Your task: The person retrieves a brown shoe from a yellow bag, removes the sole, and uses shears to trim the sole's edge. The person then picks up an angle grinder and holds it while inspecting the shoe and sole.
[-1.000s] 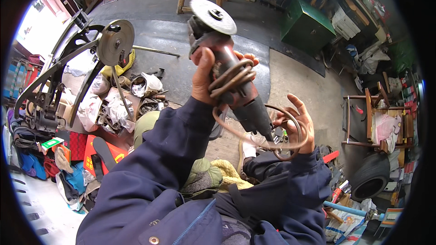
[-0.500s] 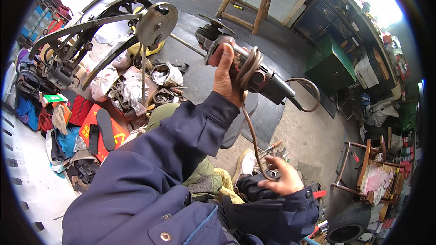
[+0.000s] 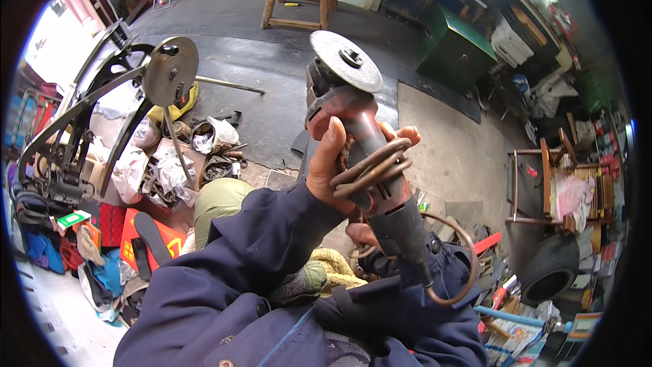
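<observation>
My left hand (image 3: 331, 163) is closed round the red and black body of an angle grinder (image 3: 360, 119), held up in front of me. Its grey disc (image 3: 346, 61) points away and upward. Several turns of a brown power cord (image 3: 372, 166) are wound over the grinder's body, and a further loop hangs from its tail end. Partly hidden behind the grinder, my right hand (image 3: 363, 234) is curled on a stretch of the cord, low and close to my lap.
At left stands a black metal hand-cranked machine (image 3: 75, 129) with a round wheel, beside bags and small parts. A green metal box (image 3: 456, 47) is at the far right. A tyre (image 3: 549, 268) and a wooden chair (image 3: 543, 177) stand at right.
The grinder has turned so its disc faces up toward me and its tail points down. My right hand has moved left and up, from spread fingers to curled behind the grinder. The view has shifted.
</observation>
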Motion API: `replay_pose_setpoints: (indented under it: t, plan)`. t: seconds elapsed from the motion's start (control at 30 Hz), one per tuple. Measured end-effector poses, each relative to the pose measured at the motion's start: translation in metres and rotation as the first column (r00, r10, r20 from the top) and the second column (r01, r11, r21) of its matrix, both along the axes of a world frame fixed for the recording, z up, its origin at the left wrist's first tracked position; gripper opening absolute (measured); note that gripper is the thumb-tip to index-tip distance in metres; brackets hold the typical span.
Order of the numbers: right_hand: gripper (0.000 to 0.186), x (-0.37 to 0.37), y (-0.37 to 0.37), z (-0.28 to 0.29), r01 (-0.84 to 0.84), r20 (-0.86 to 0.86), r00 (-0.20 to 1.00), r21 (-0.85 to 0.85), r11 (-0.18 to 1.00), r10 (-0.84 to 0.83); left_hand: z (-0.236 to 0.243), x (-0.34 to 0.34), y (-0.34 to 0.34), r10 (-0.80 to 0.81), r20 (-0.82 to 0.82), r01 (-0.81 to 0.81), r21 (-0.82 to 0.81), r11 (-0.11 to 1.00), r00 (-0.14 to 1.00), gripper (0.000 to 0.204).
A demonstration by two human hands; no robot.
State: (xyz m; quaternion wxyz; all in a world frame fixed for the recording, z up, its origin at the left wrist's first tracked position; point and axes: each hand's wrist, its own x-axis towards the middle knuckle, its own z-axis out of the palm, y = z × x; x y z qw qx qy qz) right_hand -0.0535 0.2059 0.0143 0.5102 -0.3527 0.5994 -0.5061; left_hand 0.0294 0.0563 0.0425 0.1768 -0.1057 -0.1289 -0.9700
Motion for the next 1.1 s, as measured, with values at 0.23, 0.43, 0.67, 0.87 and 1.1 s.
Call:
replay_pose_setpoints:
  t: [0.23,0.43,0.67,0.87,1.1]
  plan:
    - [0.013,-0.042,0.034,0.005,0.750,0.167,0.658,-0.234,0.618,-0.734,-0.011,-0.003,-0.007,0.058,0.133,-0.025,-0.236,0.971,0.989,0.077]
    - [0.008,-0.046,0.067,0.053,0.259,-0.461,0.671,-0.588,0.766,-0.580,-0.021,-0.013,-0.024,0.271,0.252,-0.247,-0.122,0.961,0.929,0.055]
    - [0.028,-0.027,0.061,0.065,-0.081,-0.527,0.841,0.104,0.991,0.123,-0.024,-0.013,-0.064,0.562,0.256,-0.560,-0.088,0.824,0.787,0.055]
    - [0.036,-0.005,0.043,0.015,-0.423,-0.328,0.780,0.352,0.835,0.533,-0.021,-0.006,-0.078,0.315,0.123,-0.302,-0.111,0.947,0.941,0.094]
    - [0.019,-0.054,0.050,-0.017,0.517,-0.384,0.795,0.026,0.856,-0.469,-0.014,-0.002,-0.060,0.183,0.104,-0.168,-0.142,0.976,0.978,0.082]
